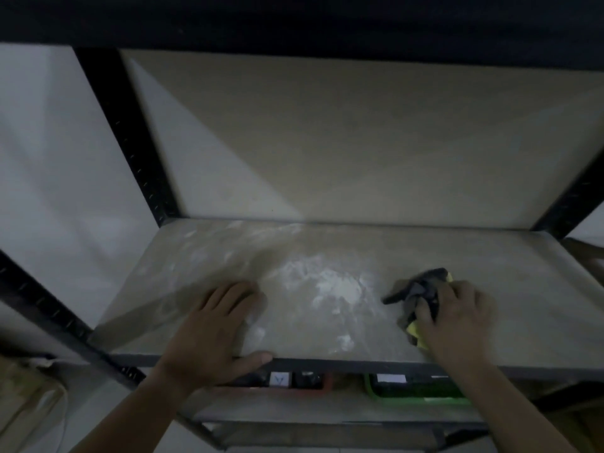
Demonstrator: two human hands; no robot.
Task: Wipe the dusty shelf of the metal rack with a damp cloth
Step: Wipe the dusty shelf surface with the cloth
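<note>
The rack's shelf [490, 263] is a pale board with a black metal front edge. White dust [330, 286] lies in a patch at its middle, with fainter streaks toward the back left. My left hand [215, 325] rests flat on the front left of the shelf, its thumb along the front edge. My right hand [457, 318] grips a crumpled dark grey and yellow cloth [421, 289] against the shelf, just right of the dust patch.
Black slotted uprights [130, 138] frame the rack at left and right, and a dark upper shelf [294, 18] hangs overhead. On the shelf below stand a red bin [313, 385] and a green bin [421, 395]. A cardboard box [23, 397] sits at lower left.
</note>
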